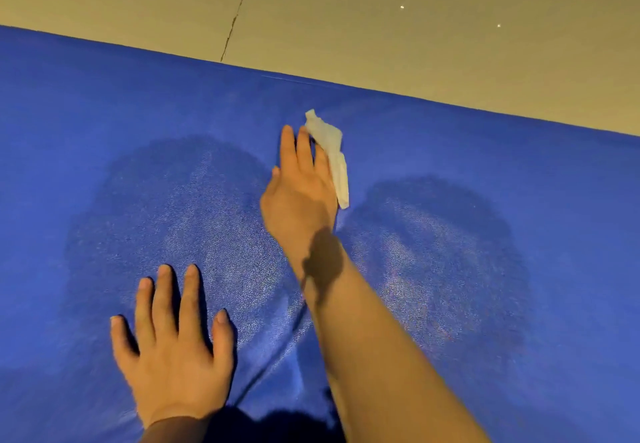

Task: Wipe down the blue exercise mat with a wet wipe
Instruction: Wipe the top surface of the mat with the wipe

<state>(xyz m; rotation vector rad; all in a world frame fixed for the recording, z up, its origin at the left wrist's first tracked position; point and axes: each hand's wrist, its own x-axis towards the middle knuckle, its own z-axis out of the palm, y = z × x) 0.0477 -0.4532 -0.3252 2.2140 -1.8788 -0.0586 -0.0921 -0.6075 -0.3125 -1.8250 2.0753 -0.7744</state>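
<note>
Fingers of right hand lie straight, pressing a crumpled white wet wipe onto the blue exercise mat; wipe sticks out beyond and to the right of the fingertips, near the mat's far edge. Left hand rests flat on the mat, fingers spread wide, holding nothing, nearer the person and left of the right forearm. Darker damp patches show either side of the right arm. Beige tiled floor lies past the mat's far edge.
</note>
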